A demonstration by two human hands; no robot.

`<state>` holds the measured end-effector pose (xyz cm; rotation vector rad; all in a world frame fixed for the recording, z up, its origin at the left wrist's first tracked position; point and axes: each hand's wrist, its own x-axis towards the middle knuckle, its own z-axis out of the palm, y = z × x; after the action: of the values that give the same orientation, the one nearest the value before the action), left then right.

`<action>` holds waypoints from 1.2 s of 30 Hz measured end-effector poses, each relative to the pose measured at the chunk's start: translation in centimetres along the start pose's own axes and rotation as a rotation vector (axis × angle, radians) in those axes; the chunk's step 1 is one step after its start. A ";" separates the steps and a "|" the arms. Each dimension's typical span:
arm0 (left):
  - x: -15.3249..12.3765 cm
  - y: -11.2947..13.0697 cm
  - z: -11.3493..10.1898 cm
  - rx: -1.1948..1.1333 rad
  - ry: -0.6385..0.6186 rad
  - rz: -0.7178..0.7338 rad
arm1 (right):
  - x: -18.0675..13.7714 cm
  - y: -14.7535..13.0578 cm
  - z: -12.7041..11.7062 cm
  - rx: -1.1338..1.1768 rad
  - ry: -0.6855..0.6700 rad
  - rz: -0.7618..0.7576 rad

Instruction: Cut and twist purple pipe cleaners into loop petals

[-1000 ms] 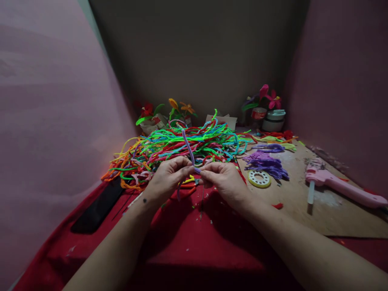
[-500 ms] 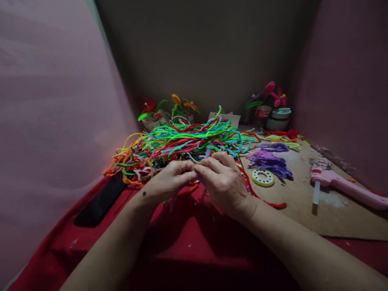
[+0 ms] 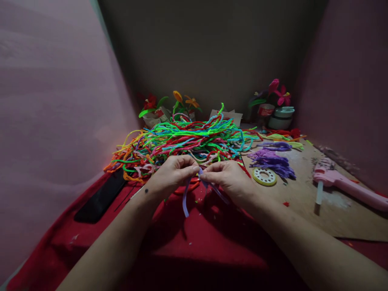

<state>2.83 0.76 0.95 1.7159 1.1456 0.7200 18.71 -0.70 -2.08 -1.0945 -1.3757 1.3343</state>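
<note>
Between my two hands is a light purple pipe cleaner [image 3: 185, 202], bent so that its ends hang down on either side. My left hand [image 3: 177, 169] pinches it between thumb and fingers. Close beside, the fingertips of my right hand [image 3: 222, 174] are closed on the same pipe cleaner, almost touching the left ones. Right behind the hands lies a big heap of coloured pipe cleaners [image 3: 188, 135], mostly green, red, blue and orange. The exact bend at the fingertips is partly hidden.
A black phone [image 3: 98, 200] lies at left on the red cloth [image 3: 169, 246]. On the brown board [image 3: 303, 202] at right are purple pipe cleaner pieces [image 3: 274, 162], a yellow-rimmed spool [image 3: 264, 177] and a pink glue gun [image 3: 342, 182]. Potted pipe cleaner flowers [image 3: 283, 97] stand behind.
My hands have drawn slightly apart at the fingertips, and my right hand has turned. More of the purple pipe cleaner now shows hanging below them. The red strip near my right wrist is largely hidden.
</note>
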 end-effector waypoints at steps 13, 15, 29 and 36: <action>0.1 0.1 1.5 -0.013 0.082 0.002 | 0.0 0.8 0.8 0.336 -0.031 0.128; 0.1 0.4 1.8 -0.003 0.111 0.008 | 0.0 0.9 0.8 0.350 -0.045 0.149; 0.6 -0.7 2.0 -0.029 0.148 -0.028 | -0.2 0.6 0.7 0.317 -0.050 0.262; 0.6 -0.5 2.4 -0.175 0.131 -0.017 | 0.1 0.8 0.4 0.423 0.028 0.185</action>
<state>4.85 0.45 -0.49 1.5295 1.1490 0.9063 18.32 -0.64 -2.85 -0.9601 -0.9277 1.6453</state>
